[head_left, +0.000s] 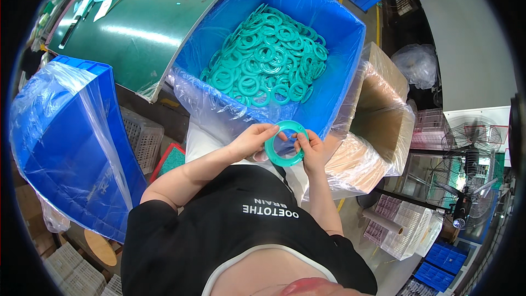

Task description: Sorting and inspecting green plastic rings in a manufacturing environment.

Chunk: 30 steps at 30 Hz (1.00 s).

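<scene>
My left hand (256, 140): pinches green ring (284, 161)
My right hand (312, 151): grips its right side
Blue bin (341, 57): heaped rings (265, 55)

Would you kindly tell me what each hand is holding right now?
Left hand: closed, holding the green ring at its upper left.
Right hand: closed, holding the same ring's right side.

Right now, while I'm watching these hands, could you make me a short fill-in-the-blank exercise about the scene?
1. The left hand and right hand together hold a single teal ____.
2. The bin containing the heap of similar pieces is coloured ____.
3. The fan stands off to the person's ____ side.
4. The person's shirt is mostly ____.

Missing words: ring; blue; right; black.
</scene>
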Motion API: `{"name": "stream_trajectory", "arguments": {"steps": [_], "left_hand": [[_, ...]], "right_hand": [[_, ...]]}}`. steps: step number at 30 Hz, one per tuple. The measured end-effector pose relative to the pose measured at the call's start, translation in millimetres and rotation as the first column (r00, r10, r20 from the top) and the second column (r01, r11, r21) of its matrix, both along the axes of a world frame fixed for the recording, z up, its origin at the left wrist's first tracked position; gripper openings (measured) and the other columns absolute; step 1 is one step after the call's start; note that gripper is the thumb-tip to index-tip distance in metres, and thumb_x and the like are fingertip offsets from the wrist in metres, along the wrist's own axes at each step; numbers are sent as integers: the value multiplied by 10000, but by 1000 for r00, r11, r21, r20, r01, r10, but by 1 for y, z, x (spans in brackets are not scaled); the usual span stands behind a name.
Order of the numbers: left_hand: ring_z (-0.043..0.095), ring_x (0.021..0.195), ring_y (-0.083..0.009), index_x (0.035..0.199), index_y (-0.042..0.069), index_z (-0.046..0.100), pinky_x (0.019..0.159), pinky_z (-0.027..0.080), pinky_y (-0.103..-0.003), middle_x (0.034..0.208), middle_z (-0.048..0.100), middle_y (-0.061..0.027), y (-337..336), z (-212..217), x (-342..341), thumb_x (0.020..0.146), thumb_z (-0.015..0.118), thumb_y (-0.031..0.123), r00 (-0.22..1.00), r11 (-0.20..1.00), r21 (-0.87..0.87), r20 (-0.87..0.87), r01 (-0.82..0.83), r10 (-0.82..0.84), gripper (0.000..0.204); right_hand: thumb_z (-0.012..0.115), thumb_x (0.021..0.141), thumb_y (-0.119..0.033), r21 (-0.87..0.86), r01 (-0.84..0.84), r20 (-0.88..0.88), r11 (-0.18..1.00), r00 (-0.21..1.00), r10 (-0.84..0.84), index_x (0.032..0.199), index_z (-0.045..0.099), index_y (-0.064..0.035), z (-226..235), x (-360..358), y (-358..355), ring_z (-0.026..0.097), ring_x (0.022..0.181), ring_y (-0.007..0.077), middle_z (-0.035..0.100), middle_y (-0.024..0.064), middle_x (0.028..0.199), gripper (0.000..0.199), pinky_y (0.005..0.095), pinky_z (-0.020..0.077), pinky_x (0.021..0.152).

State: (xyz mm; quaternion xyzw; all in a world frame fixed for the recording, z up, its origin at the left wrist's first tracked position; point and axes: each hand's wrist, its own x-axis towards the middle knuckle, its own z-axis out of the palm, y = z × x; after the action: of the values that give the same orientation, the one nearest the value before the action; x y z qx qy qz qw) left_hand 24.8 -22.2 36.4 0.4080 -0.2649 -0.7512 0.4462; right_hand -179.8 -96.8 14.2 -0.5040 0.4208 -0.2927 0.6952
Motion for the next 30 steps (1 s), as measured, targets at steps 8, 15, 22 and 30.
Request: {"name": "stream_trajectory", "arguments": {"steps": [8,15,22,30], "left_hand": [[584,981,-113,1141,15,561,875,455,-295,1020,629,-59,3,5,-21,938,563,131,992,973,-209,58,-98,113,233],[514,669,-47,1099,32,589,607,428,-217,849,595,7,4,-1,-10,1000,466,240,985,974,-154,-77,-164,154,261],[319,564,18,975,94,599,485,246,-169,676,454,106,0,-6,-9,997,480,256,963,980,-138,207,-146,173,202],[495,564,-136,896,15,556,506,395,-340,630,457,-81,-8,-21,-8,958,520,202,364,793,-609,742,15,563,200]], "right_hand": [[584,930,-137,307,205,269,929,918,-291,961,536,-42,14,25,27,672,735,171,643,105,971,111,231,570,641],[582,937,-160,373,115,293,921,927,-234,998,565,-43,9,20,36,632,670,151,637,62,815,133,227,511,568],[606,924,-167,75,103,189,992,975,-116,896,538,-38,10,23,46,624,584,161,636,99,736,149,238,493,503],[596,929,-148,-6,108,114,994,988,-106,902,539,2,20,29,52,624,577,156,632,106,702,162,237,493,503]]}}
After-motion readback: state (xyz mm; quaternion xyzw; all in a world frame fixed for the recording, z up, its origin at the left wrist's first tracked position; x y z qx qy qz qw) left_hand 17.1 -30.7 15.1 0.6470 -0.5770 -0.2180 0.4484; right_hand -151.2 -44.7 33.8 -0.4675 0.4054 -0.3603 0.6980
